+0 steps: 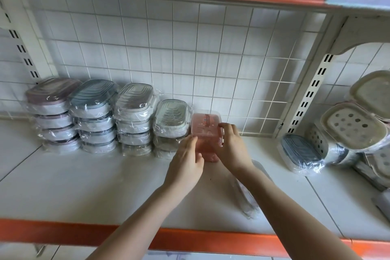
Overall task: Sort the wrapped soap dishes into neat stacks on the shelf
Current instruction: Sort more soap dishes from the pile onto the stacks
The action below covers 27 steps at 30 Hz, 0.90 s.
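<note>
A pink wrapped soap dish [205, 127] stands on the white shelf [84, 186] near the back grid, right of the stacks. My left hand [186, 162] holds its left side and my right hand [231, 148] grips its right side with fingers curled over the top edge. To the left stand several stacks of wrapped soap dishes: a pink-lidded stack [53, 112], a blue-lidded stack [95, 114], a grey-lidded stack [135, 116] and a shorter green-lidded stack [171, 124].
A loose blue-lidded wrapped dish [299, 154] lies to the right, beside a leaning pile of cream perforated dishes [354, 126]. A clear wrapped item [247, 194] lies under my right forearm. An orange rail [63, 233] edges the shelf front. A white wire grid [190, 59] backs the shelf.
</note>
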Each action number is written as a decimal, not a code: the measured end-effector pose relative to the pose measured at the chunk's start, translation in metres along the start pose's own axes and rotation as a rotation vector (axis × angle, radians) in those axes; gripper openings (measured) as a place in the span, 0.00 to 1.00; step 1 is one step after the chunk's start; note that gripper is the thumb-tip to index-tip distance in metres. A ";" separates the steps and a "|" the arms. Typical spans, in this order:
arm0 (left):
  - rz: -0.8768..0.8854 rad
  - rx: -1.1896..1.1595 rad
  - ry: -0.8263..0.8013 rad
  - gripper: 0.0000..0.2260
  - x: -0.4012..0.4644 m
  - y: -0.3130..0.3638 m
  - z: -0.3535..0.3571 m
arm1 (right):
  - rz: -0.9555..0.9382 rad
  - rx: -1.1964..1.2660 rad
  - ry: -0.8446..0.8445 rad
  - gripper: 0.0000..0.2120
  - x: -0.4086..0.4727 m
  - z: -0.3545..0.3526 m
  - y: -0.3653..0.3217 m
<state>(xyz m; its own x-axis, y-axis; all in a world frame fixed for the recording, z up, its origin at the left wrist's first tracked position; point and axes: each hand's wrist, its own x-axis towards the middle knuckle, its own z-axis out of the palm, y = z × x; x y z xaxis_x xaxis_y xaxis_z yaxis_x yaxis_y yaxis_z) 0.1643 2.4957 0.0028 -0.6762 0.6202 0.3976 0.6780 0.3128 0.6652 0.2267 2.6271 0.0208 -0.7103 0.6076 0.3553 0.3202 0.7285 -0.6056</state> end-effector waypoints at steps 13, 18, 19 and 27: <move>0.068 0.052 0.035 0.17 -0.025 0.008 0.001 | 0.085 0.010 0.170 0.13 -0.034 -0.039 0.013; 0.083 -0.006 -0.099 0.16 -0.044 0.025 0.020 | 0.254 -0.055 0.140 0.16 -0.082 -0.054 0.041; 0.073 -0.014 -0.134 0.16 -0.047 0.029 0.025 | 0.279 -0.056 0.114 0.19 -0.091 -0.054 0.045; 0.091 -0.005 -0.115 0.21 -0.067 0.027 0.057 | 0.390 0.121 0.086 0.40 -0.124 -0.044 0.059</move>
<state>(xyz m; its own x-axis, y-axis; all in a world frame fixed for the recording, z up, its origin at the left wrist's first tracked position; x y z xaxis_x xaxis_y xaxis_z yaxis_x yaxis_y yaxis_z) 0.2448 2.5035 -0.0417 -0.5743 0.7242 0.3817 0.7334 0.2480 0.6330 0.3610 2.6088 -0.0272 -0.4936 0.8587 0.1377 0.4754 0.3991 -0.7840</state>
